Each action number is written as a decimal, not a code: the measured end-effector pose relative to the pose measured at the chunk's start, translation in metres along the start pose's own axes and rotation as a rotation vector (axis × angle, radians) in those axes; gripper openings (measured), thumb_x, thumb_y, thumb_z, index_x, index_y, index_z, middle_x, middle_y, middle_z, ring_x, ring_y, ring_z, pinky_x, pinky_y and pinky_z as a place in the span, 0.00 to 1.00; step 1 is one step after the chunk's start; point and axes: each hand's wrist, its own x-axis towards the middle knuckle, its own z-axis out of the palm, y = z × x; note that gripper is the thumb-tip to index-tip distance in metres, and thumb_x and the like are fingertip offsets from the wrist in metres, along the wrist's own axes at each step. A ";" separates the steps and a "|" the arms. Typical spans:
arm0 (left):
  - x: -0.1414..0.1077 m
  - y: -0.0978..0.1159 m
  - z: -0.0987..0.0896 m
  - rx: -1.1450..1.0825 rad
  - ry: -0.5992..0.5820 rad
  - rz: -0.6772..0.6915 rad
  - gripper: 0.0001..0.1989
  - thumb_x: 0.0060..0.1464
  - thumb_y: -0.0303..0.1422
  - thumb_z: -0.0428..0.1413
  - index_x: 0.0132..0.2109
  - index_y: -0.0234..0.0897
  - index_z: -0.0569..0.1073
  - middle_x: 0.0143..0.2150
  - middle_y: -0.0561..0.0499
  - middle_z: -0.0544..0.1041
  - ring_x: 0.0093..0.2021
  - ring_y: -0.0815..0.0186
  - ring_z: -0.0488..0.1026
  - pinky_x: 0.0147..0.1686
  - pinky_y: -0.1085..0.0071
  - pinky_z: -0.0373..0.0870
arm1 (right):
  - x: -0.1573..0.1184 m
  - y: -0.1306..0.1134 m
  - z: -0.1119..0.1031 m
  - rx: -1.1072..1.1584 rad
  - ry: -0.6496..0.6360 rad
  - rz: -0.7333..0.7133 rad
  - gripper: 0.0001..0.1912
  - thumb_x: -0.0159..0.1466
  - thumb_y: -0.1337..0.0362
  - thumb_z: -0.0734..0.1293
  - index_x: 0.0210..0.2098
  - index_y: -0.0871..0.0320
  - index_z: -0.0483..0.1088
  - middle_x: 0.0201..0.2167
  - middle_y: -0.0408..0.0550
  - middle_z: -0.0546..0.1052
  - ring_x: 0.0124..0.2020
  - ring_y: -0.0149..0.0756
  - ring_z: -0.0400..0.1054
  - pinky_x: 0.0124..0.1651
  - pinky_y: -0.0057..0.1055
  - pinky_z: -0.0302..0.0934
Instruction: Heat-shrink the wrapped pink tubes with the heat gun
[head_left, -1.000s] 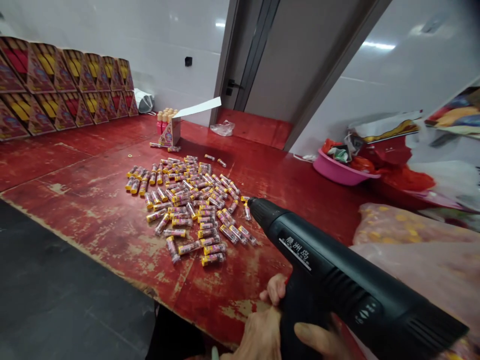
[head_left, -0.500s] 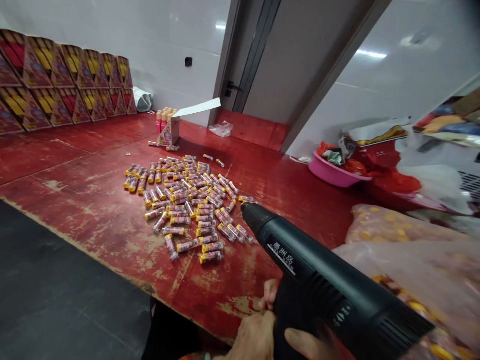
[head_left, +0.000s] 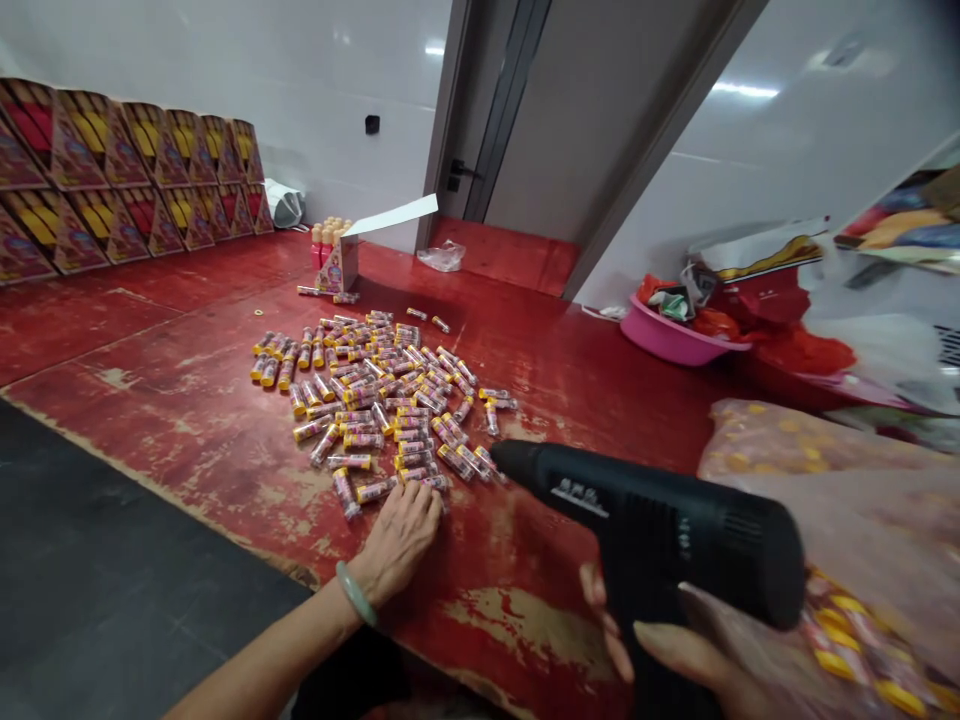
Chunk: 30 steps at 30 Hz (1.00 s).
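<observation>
My right hand (head_left: 694,655) is wrapped round the handle of a black heat gun (head_left: 652,510). The gun's nozzle points left, just beside the right edge of a spread of small clear tubes (head_left: 375,385) with yellow caps. My left hand (head_left: 405,525), with a pale green bangle (head_left: 355,594) on its wrist, is at the near side of that spread. Its fingers are bent together over the nearest tubes, and the fingertips are partly hidden. The tubes lie flat on a worn red tabletop (head_left: 495,560), many side by side, others at odd angles.
Stacked display boxes (head_left: 135,215) line the wall at the left. An open box of bottles (head_left: 335,262) stands at the back, near a crumpled plastic bag (head_left: 442,256). A pink basin (head_left: 675,335) and a large clear bag of tubes (head_left: 840,510) are on the right.
My left hand has left the heat gun's handle area and reached forward to the nearest tubes. The heat gun has swung, its nozzle slightly lower. A tube now lies near the right edge of the spread.
</observation>
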 end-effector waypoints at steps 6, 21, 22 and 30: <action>-0.013 -0.003 0.010 0.030 0.053 -0.032 0.27 0.55 0.18 0.40 0.62 0.30 0.58 0.60 0.37 0.64 0.62 0.55 0.60 0.59 0.56 0.61 | 0.045 -0.024 -0.012 0.073 0.022 -0.105 0.19 0.49 0.58 0.76 0.38 0.57 0.72 0.29 0.44 0.69 0.23 0.35 0.66 0.20 0.28 0.63; -0.034 -0.002 0.014 -0.176 -0.017 -0.123 0.27 0.58 0.20 0.42 0.63 0.39 0.57 0.56 0.44 0.68 0.53 0.58 0.65 0.53 0.59 0.65 | 0.104 -0.026 -0.016 0.083 -0.004 -0.184 0.18 0.49 0.58 0.75 0.35 0.59 0.71 0.27 0.44 0.68 0.21 0.32 0.63 0.17 0.25 0.59; -0.032 -0.002 0.012 -0.213 -0.013 -0.130 0.26 0.58 0.20 0.42 0.62 0.39 0.59 0.55 0.45 0.69 0.52 0.59 0.66 0.52 0.60 0.66 | 0.105 -0.026 -0.013 0.072 -0.040 -0.173 0.17 0.50 0.58 0.75 0.36 0.59 0.71 0.27 0.44 0.68 0.21 0.31 0.63 0.17 0.25 0.58; -0.018 -0.006 0.004 -0.414 0.178 -0.280 0.11 0.64 0.33 0.46 0.46 0.42 0.72 0.43 0.49 0.74 0.41 0.64 0.71 0.40 0.68 0.73 | 0.059 -0.008 0.002 -0.013 -0.409 0.009 0.19 0.48 0.54 0.72 0.36 0.58 0.73 0.25 0.44 0.68 0.17 0.28 0.61 0.18 0.25 0.51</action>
